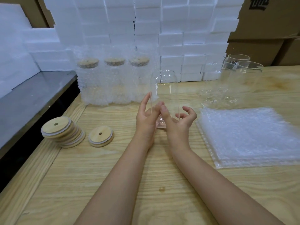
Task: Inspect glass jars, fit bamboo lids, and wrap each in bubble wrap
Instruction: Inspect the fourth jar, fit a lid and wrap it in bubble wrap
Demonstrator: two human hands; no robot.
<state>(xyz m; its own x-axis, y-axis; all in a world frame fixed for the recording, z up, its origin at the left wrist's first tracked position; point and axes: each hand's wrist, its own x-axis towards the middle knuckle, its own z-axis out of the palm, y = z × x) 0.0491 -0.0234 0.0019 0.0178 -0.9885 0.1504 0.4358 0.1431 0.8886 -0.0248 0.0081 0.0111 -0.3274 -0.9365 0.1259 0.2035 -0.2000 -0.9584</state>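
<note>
A clear glass jar [165,88] is held above the wooden table [146,184], tilted away from me, its base near my palms. My left hand [146,117] cups its left side and my right hand [180,120] grips its base and right side. A leaning stack of bamboo lids [62,132] lies at the left, with a single lid [101,135] beside it. Three jars wrapped in bubble wrap with lids on [113,82] stand behind. A pile of bubble wrap sheets [250,135] lies at the right.
Several bare glass jars [235,78] stand at the back right. White foam blocks [162,30] are stacked along the back, cardboard boxes [267,30] behind them. A grey metal surface [32,98] adjoins the table on the left.
</note>
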